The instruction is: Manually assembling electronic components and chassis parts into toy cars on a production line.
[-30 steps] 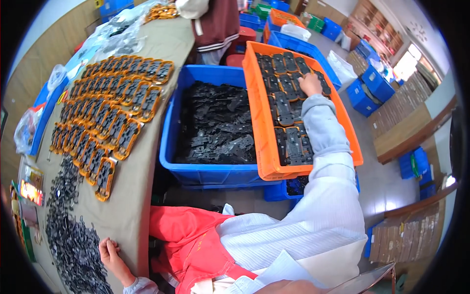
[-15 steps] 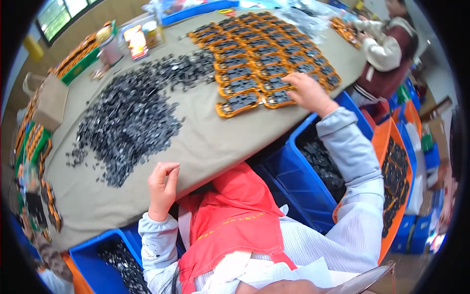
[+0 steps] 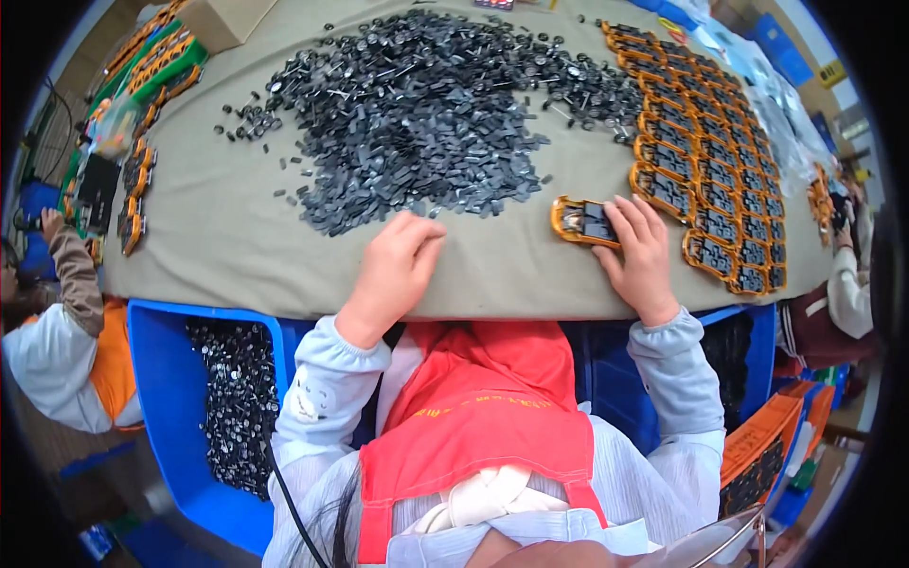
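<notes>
My right hand (image 3: pixel 641 251) grips an orange-and-black toy car body (image 3: pixel 576 221) by its right end, fingers over its top and thumb along the near side. The car lies on the tablecloth with its black underside up. My left hand (image 3: pixel 396 268) is at the near edge of a heap of small black flat pieces (image 3: pixel 426 156), its fingers curled together against the thumb. Whatever it may pinch is hidden. Beyond my right hand sit rows of similar orange car bodies (image 3: pixel 715 180), packed side by side.
Black wheels on axles (image 3: pixel 587 90) lie along the heap's far side. A blue bin (image 3: pixel 156 398) of wheels stands below the table at left, with another blue bin (image 3: pixel 765 341) at right. Co-workers sit at both sides, one in an orange apron (image 3: pixel 115 369).
My right hand has moved from the rows to the bare cloth left of them and now grips one car body. My left hand has reached forward to the heap. The view has turned left.
</notes>
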Motion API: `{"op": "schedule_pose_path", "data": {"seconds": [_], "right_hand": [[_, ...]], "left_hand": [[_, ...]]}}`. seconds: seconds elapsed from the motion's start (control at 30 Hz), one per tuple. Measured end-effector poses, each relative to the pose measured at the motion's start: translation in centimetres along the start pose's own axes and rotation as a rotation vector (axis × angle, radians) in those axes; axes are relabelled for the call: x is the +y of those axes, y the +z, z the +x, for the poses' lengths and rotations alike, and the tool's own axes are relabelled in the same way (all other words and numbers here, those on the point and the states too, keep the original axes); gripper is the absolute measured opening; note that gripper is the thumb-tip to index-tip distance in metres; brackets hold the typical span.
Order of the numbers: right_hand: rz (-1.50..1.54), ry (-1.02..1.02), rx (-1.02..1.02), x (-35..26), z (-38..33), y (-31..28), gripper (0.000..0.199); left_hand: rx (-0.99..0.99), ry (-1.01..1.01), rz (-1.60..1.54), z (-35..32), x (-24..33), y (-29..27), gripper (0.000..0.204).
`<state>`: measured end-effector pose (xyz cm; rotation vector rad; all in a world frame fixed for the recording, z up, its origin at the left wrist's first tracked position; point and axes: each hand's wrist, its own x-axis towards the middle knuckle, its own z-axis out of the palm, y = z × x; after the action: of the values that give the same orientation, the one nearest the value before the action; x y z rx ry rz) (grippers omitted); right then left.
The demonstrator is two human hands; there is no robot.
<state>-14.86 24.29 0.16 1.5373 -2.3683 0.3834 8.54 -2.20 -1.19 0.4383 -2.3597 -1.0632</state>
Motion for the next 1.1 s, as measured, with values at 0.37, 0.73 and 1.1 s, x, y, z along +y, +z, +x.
{"op": "schedule_pose_path", "data": {"seconds": [0.37,0.73,1.1], "right_hand": [[0.274,0.007,0.084,-1.2,1.8,2.4,0.067],[0.324,-0.002,0.102,-0.7,1.5,2.3,0.068],[0.348,-0.162,-0.193,-1.3,3.3,-1.0,0.064]], "left_hand": [[-0.201,0.054,0.225,4.0,1.2,3.5,0.015],[-0.191,0.028,0.351,4.6,2.4,5.0,0.017],[-0.368,0.398,0.594,4.9,0.8,2.9,0.015]]}}
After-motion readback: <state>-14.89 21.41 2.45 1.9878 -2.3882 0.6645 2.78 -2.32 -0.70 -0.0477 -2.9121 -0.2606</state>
